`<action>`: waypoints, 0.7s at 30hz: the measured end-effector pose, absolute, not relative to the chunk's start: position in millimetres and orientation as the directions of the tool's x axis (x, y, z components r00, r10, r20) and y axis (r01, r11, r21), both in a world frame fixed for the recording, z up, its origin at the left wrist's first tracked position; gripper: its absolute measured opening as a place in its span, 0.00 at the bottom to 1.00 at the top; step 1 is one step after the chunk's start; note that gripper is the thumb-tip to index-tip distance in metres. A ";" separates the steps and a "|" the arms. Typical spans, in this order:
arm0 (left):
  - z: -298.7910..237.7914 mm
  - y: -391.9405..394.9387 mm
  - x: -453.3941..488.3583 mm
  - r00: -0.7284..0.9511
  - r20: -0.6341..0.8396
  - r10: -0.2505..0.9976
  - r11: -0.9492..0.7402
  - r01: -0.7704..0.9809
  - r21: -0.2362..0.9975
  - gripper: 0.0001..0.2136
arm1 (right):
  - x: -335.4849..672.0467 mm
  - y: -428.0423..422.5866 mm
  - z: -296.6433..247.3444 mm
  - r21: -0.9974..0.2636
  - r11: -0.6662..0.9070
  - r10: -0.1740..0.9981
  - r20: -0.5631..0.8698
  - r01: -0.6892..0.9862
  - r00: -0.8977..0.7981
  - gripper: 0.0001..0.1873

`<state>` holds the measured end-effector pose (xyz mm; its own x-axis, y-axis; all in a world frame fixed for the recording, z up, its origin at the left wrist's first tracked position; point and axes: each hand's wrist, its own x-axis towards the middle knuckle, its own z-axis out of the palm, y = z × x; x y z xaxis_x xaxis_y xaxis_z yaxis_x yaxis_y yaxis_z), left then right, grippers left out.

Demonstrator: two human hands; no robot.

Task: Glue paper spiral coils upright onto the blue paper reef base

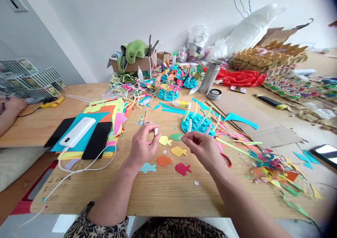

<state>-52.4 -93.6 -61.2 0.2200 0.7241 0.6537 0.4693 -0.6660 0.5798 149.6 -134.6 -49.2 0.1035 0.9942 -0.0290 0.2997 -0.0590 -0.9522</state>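
My left hand (144, 143) pinches a small white piece (156, 131) between thumb and forefinger; its exact kind is unclear. To the right, my right hand (202, 147) is closed in a pinch, and whatever is between its fingertips is too small to name. Below and between both hands lie paper fish cutouts: yellow (165, 140), golden (179, 151), orange (163, 161), light blue (147, 167), red (183, 169) and green (176, 136). A pink one is mostly hidden by my left hand. Small white squares (196, 183) rest on the wood. Behind my right hand stands a blue egg-carton base (196, 120) with twisted stems.
Coloured paper, a power bank (78, 131) and a phone (97, 140) lie left. Paper scraps (279, 171) and red-handled scissors (226, 159) are right. A glue bottle (181, 104), steel flask (210, 78) and tape roll (214, 94) stand behind. Another person's hand (13, 106) is far left.
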 end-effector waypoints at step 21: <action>-58.7 -102.3 -42.8 0.228 0.672 0.704 -0.707 0.310 0.636 0.14 | 171.1 -175.1 -67.0 -0.866 -0.023 0.976 -0.129 0.500 -0.178 0.09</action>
